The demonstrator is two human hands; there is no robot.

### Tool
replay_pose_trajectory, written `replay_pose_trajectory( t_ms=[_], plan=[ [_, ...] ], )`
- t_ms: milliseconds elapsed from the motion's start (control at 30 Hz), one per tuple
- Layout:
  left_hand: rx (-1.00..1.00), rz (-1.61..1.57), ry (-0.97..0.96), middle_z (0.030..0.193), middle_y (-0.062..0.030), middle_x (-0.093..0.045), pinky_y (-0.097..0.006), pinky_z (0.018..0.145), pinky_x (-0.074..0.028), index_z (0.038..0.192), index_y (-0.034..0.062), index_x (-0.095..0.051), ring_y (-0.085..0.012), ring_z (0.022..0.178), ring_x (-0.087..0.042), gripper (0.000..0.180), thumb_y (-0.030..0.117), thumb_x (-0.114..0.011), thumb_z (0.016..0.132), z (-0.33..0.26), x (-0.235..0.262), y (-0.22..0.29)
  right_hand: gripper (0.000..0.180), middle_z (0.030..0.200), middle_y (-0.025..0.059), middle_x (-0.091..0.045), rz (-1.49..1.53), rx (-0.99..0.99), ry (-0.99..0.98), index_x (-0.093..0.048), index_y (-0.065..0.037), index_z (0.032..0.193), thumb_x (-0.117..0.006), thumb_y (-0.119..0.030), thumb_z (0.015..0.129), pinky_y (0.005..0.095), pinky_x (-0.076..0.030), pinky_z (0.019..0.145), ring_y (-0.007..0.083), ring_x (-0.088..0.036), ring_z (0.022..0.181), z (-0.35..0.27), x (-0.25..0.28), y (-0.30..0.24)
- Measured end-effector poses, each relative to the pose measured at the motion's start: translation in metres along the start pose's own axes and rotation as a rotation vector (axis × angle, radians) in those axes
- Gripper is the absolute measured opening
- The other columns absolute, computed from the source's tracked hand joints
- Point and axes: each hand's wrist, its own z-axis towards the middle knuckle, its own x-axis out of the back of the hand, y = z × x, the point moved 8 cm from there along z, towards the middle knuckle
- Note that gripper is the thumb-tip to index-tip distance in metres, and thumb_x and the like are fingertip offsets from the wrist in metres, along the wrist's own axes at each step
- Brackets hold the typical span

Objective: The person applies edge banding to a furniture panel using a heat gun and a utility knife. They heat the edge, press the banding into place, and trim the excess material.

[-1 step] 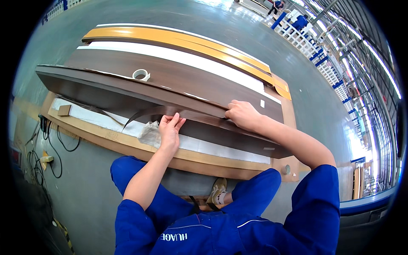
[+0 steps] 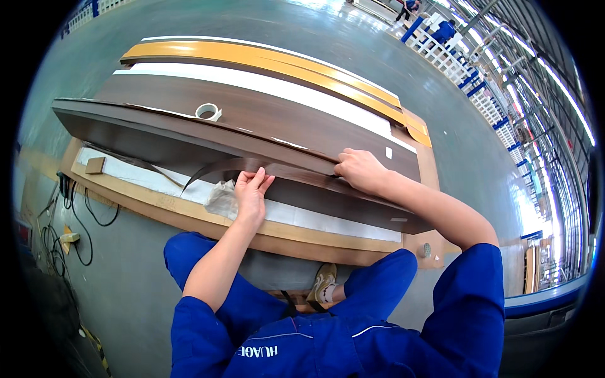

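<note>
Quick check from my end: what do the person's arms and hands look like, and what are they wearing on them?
Both hands are bare: no gloves, rings or watch show on the left hand or the right hand. The forearms are uncovered too. Short bright blue sleeves of a work top end near the elbows. Small white lettering sits on the chest.

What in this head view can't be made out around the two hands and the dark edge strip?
- Left hand: whether its fingertips pinch the dark strip or only press it; the hand's back covers them.
- Right hand: its palm and what lies under it, hidden by the hand itself.
- Dark panel: its near edge under the strip.
- Tape roll: too small to tell how much is left.
- Distant people at the top right: too small.
</note>
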Motion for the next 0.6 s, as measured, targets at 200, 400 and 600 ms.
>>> replay_pose_trajectory(
  t_ms=[200,400,600],
  plan=[
    [-0.013,0.035,-0.025,0.080,-0.0039,-0.057,-0.030,0.074,-0.055,0.080,0.0062,-0.049,-0.0126,0.073,-0.058,0.014,0.005,-0.062,0.084,0.002,0.002,0.000,0.006,0.075,0.0089,-0.059,-0.017,-0.025,-0.009,-0.062,-0.006,0.068,-0.056,-0.006,0.070,0.0354,-0.051,0.066,0.0254,-0.058,0.081,-0.020,-0.005,0.008],
    [-0.012,0.058,-0.031,0.082,-0.0044,-0.057,-0.030,0.075,-0.055,0.081,0.0066,-0.049,-0.0131,0.075,-0.059,0.014,0.006,-0.062,0.085,0.005,0.005,-0.001,0.008,0.075,0.0082,-0.058,-0.051,-0.063,-0.067,-0.064,-0.007,0.072,-0.056,-0.007,0.070,0.0350,-0.049,0.067,0.0249,-0.057,0.081,-0.038,-0.011,0.018],
    [-0.012,0.068,-0.029,0.078,-0.0042,-0.057,-0.027,0.075,-0.055,0.079,0.0072,-0.049,-0.0132,0.073,-0.059,0.014,0.005,-0.062,0.085,0.003,0.002,0.000,0.006,0.074,0.0080,-0.059,-0.083,-0.078,-0.063,-0.064,-0.007,0.068,-0.057,-0.008,0.069,0.0350,-0.051,0.066,0.0252,-0.058,0.080,-0.058,-0.016,0.027]
  ],
)
